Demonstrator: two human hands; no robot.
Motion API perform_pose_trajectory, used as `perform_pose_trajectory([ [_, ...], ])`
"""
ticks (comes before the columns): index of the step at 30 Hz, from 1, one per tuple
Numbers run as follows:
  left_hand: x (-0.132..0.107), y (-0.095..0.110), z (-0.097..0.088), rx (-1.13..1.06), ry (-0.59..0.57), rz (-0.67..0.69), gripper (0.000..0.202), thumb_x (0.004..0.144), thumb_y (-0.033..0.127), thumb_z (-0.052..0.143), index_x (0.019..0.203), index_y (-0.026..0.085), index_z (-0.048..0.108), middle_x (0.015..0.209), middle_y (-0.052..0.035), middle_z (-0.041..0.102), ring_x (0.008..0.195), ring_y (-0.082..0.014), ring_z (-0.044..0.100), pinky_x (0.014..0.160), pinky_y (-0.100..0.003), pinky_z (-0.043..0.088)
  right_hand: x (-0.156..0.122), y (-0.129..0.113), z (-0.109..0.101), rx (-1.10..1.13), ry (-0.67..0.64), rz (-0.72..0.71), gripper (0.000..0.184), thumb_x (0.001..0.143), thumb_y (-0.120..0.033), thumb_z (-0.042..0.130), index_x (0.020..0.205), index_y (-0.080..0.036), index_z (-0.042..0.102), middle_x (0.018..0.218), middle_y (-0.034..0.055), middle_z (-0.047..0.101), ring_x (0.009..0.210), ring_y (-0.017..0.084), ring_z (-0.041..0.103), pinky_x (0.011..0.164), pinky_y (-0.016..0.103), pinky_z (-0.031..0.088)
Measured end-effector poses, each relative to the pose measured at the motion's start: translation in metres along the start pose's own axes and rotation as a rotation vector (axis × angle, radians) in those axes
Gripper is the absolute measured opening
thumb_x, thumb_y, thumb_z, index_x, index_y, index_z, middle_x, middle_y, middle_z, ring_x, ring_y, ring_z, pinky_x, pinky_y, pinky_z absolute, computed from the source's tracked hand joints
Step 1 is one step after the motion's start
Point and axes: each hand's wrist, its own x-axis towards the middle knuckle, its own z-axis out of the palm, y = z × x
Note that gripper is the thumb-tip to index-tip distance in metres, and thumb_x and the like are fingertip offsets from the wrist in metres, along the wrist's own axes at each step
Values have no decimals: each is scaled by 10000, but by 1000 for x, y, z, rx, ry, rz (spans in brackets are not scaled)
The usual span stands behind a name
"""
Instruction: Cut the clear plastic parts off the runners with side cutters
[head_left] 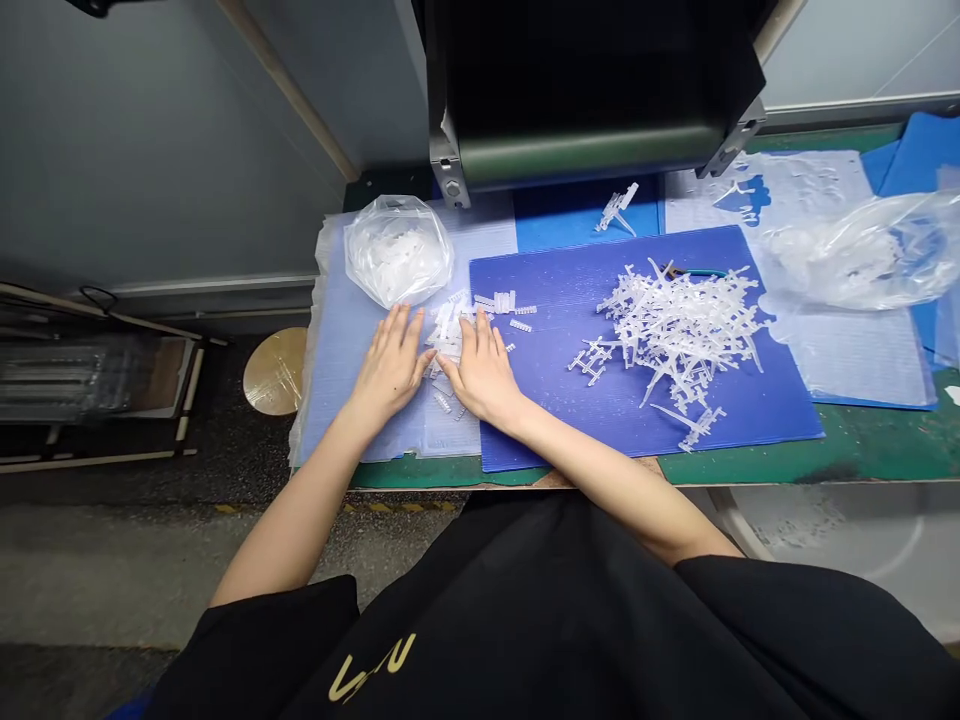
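Here we are at a long green workbench (847,450), with a black machine housing (585,90) looming over its far side! A big blue corrugated plastic sheet (555,390) takes up the middle, and a paler translucent corrugated sheet (330,370) runs along its left edge. Out on the blue, a great tangle of clear plastic runners (675,330) sprawls right of centre. Over on the far right slumps a large clear plastic bag (862,250), and at the back of the translucent sheet sits a smaller bag of white pieces (397,250).

Now to the action: the left hand (390,365) is open, palm down, fingers spread on the translucent sheet. The right hand (484,375) is open and flat too, at the blue sheet's near left corner. Neither is visibly gripping anything! Small clear comb-shaped pieces (450,335) lie heaped between them, touching the right fingers, and a few more (504,302) sit on the blue just beyond
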Motion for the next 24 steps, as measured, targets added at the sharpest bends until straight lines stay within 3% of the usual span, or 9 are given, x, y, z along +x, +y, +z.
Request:
perform_pose_trajectory([
  [3,-16,18,2,-29,40,-6,905,1046,729,376,1761,282,46,1846,-134,23,1727,-367,58,1387,-661,172,3,4,-14,24,69,83,764,1134,-594,287,1725,-113,227,1843,188,-26,1712,342,-60,1361,601,144],
  [5,-29,36,13,-34,-8,25,1192,894,862,552,1755,295,-45,1832,-146,-106,1714,-429,-28,1362,-730,143,12,16,-21,35,103,187,825,1136,-597,231,1729,-35,108,1816,257,-123,1701,382,-114,1344,650,131],
  [8,-40,53,34,-29,10,-1,1342,793,900,643,1757,256,-32,1824,-211,-75,1697,-480,-24,1339,-749,191,36,30,-21,39,84,255,867,1139,-575,218,1691,87,123,1786,359,-14,1699,425,-28,1344,650,104],
  [11,-39,45,47,-50,54,-52,1246,882,830,604,1754,237,-61,1820,-248,-37,1700,-472,26,1329,-721,265,52,24,-16,35,5,166,788,1155,-526,168,1694,44,243,1784,292,213,1701,343,144,1372,555,121],
  [14,-31,28,48,-59,76,-48,1078,977,755,523,1756,259,-32,1823,-239,-18,1698,-474,55,1302,-731,312,34,2,-28,0,-75,47,745,1160,-528,161,1695,-38,328,1767,245,309,1677,326,260,1343,568,263],
  [17,-21,17,41,-64,122,-41,882,1064,657,410,1760,272,28,1828,-216,55,1698,-468,72,1292,-754,307,-15,-9,-75,-103,-105,-110,714,1103,-532,489,1659,-88,437,1772,247,296,1633,406,346,1256,606,428],
  [20,-18,20,30,-80,157,-6,835,1081,598,415,1758,323,11,1840,-148,48,1709,-427,61,1320,-734,291,-45,10,-152,-235,-110,-272,447,1038,-383,661,1479,-306,667,1764,70,387,1227,291,741,916,454,684],
  [22,-20,30,23,-55,96,177,847,1046,610,507,1741,434,55,1844,-46,54,1714,-390,85,1353,-694,278,-29,38,-206,-364,-44,-268,353,1078,-266,576,1397,-240,723,1639,129,547,972,253,783,846,490,688],
  [24,-22,44,21,-6,-61,472,792,1035,615,539,1704,539,122,1822,50,146,1706,-337,178,1386,-647,242,12,74,-248,-507,11,-264,317,1084,-179,526,1280,-168,775,1379,173,721,993,288,762,870,523,661],
])
